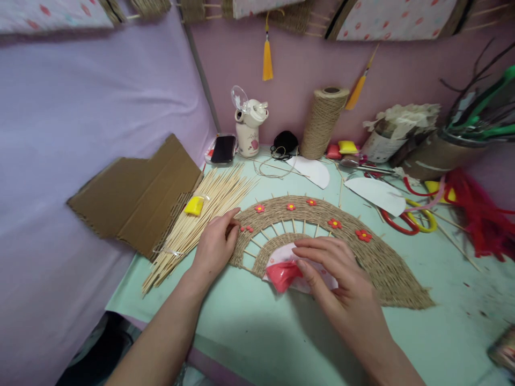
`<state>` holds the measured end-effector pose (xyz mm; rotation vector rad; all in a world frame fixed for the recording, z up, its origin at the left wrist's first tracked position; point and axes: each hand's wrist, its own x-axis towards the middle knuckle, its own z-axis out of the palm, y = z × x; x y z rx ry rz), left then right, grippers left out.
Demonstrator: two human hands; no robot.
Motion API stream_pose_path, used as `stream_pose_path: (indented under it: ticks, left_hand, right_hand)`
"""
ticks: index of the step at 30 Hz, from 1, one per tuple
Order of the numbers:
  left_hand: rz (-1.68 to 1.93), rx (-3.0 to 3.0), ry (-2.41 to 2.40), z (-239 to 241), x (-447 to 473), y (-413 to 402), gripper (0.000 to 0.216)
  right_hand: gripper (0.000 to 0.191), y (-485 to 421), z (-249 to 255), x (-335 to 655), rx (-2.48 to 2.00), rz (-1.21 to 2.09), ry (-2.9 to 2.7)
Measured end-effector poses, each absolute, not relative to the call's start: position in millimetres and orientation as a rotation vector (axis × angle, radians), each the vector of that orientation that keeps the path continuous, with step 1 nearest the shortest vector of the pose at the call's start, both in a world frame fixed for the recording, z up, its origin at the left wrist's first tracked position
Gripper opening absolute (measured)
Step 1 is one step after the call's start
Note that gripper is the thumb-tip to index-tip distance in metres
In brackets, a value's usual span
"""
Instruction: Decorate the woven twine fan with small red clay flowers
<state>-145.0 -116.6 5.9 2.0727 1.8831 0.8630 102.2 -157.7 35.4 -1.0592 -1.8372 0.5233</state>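
Note:
A fan-shaped woven twine panel (386, 268) on thin sticks lies on the table, with red flowers (334, 223) with yellow centres along its band. My left hand (217, 241) rests at the panel's left end, fingers bent and slightly apart, beside small red pieces (246, 229). Over the panel's inner part is my right hand (341, 271), its thumb and fingers parted. The thumb tip meets the edge of a clear packet of red, soft-looking material (282, 276). Beneath the packet shows a white patterned inset (287, 252), partly covered by the right hand.
Left of the panel lie a bundle of thin sticks (201, 214), a yellow packet (194, 206) and cardboard (137, 193). Behind stand a twine spool (324, 126), a white bottle (247, 136) and a phone (223, 149). Scissors (402, 222) and white paper pieces (376, 195) lie right.

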Motion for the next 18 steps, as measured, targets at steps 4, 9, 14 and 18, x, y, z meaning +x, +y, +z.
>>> stream_pose_path:
  ticks: [4,9,14,18]
  left_hand:
    - [0.847,2.057,1.877,4.8,-144.9,-117.6,0.042]
    - [0.837,2.025,1.844,3.3,-143.0,-117.9,0.043]
    - [0.833,2.011,1.838,2.6,-143.5,-118.8,0.045]
    - [0.877,2.011,1.814,2.6,-144.1,-119.2,0.044]
  right_hand:
    - [0.017,-157.7,34.8,102.3,-1.056,0.540,-1.852]
    - [0.016,-157.1,34.7,101.7,-1.054,0.547,-1.854]
    - [0.017,-157.3,33.8,102.1,-1.053,0.553,-1.854]
    - [0.017,-157.3,33.4,102.5,-1.056,0.561,-1.854]
